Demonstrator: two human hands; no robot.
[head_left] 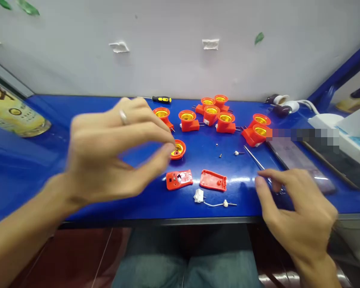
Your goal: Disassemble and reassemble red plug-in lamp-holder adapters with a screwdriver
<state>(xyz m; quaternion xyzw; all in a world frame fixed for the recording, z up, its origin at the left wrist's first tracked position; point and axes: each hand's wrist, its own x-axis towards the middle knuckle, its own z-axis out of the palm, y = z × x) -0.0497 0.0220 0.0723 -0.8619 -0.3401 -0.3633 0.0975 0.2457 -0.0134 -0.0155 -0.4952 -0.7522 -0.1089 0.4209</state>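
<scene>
My left hand, blurred, has thumb and forefinger pinched together in front of a round red lamp socket cup with a gold thread. Anything between those fingertips is too small to make out. My right hand hovers over the screwdriver shaft, thumb and forefinger tips close together; I cannot tell what they pinch. Between the hands lie a red housing half with slots, a hollow red cover half and a white rocker switch wired to a small pin.
Several red lamp sockets with plug pins stand farther back. Tiny screws and a white-collared pin lie mid-table. Behind is a black-yellow screwdriver. A phone and a white device occupy the right; a bottle is left.
</scene>
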